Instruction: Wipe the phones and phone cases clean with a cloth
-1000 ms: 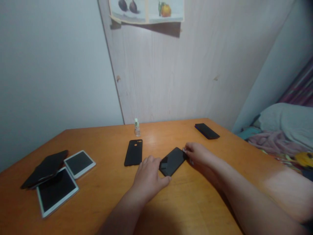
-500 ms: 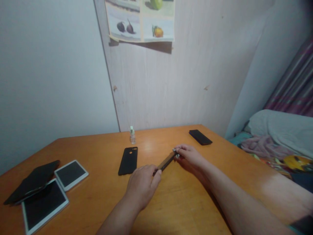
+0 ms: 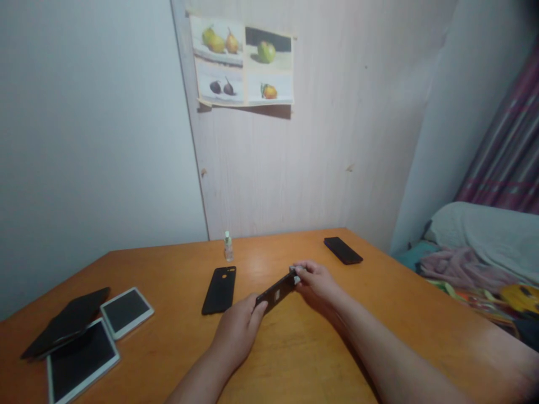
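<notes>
A dark phone (image 3: 275, 293) is held tilted above the table, a dark face with a small pale patch turned toward me. My left hand (image 3: 240, 325) is closed on its near end, thumb along the edge. At the far end, my right hand (image 3: 318, 283) pinches a small whitish-grey piece (image 3: 297, 272), perhaps cloth or tissue, against the phone. Its exact kind is hard to make out. Just left of the phone, a black phone case (image 3: 219, 293) with camera cut-outs lies flat. Behind the case stands a small clear bottle (image 3: 228, 248) with a pale green top.
Another dark phone (image 3: 343, 250) lies at the table's far right. At left are a small white-framed tablet (image 3: 127, 312), a larger white-framed tablet (image 3: 84, 359) and a dark folded cover (image 3: 67, 322) partly over it. A bed with blankets (image 3: 484, 235) borders the table's right side.
The phone has turned in my hands, from a narrow edge and brownish face to a dark face with a pale patch. My head view has tipped upward, showing more of the wall pictures.
</notes>
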A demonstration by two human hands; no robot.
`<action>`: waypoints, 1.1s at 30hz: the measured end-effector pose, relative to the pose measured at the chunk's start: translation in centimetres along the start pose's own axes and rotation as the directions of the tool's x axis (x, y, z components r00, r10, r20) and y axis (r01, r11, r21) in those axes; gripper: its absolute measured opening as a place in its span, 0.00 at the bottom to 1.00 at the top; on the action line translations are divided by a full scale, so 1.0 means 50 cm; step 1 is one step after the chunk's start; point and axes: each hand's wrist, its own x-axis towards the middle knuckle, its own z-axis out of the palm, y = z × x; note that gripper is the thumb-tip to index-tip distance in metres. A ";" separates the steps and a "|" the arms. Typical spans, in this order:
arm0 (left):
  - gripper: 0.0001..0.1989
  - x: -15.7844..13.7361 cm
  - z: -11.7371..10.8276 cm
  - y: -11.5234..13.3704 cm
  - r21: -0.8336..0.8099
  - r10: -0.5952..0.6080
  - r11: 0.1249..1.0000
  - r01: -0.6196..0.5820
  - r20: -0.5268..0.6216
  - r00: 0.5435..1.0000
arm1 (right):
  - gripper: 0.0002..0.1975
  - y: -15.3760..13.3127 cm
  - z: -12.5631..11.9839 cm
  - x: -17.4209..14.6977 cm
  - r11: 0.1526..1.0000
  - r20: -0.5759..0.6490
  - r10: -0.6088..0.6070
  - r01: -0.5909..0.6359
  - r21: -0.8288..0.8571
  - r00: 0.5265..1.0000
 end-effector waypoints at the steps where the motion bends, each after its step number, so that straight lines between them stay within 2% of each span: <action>1: 0.19 0.000 0.001 0.000 -0.014 -0.005 1.000 0.005 -0.008 1.000 | 0.18 0.005 -0.001 0.004 1.000 -0.009 0.003 -0.003 0.011 1.000; 6: 0.19 -0.012 0.000 0.013 -0.054 0.005 0.999 -0.008 -0.055 0.998 | 0.17 0.021 0.004 0.013 0.996 -0.029 0.024 -0.021 0.083 0.999; 10: 0.20 -0.024 -0.006 0.031 -0.111 -0.004 0.994 -0.007 -0.102 0.995 | 0.17 0.013 0.017 0.006 0.994 0.012 0.004 -0.005 0.110 1.000; 16: 0.20 -0.036 -0.022 0.084 -0.245 -0.011 0.969 -0.027 -0.150 0.989 | 0.18 -0.040 0.023 -0.020 0.995 0.115 -0.027 0.015 0.099 0.993; 21: 0.21 -0.075 -0.026 0.150 -0.457 -0.070 0.889 -0.030 -0.199 0.978 | 0.20 -0.103 0.020 -0.045 0.997 0.199 -0.020 0.006 0.075 0.980; 24: 0.25 -0.118 -0.015 0.181 -0.601 -0.230 0.795 0.088 -0.163 0.959 | 0.22 -0.142 0.016 -0.074 0.997 0.244 -0.035 0.016 0.079 0.969; 27: 0.31 -0.170 0.003 0.207 -0.723 -0.368 0.643 0.253 -0.002 0.930 | 0.22 -0.173 0.000 -0.125 0.997 0.286 -0.057 0.039 0.070 0.956; 30: 0.28 -0.229 0.023 0.236 -0.805 -0.280 0.529 0.267 0.131 0.951 | 0.21 -0.190 -0.026 -0.192 0.997 0.329 -0.082 0.073 0.038 0.941; 33: 0.29 -0.286 0.049 0.264 -0.887 -0.175 0.325 0.329 0.285 0.942 | 0.21 -0.197 -0.048 -0.263 0.995 0.362 -0.096 0.097 0.013 0.927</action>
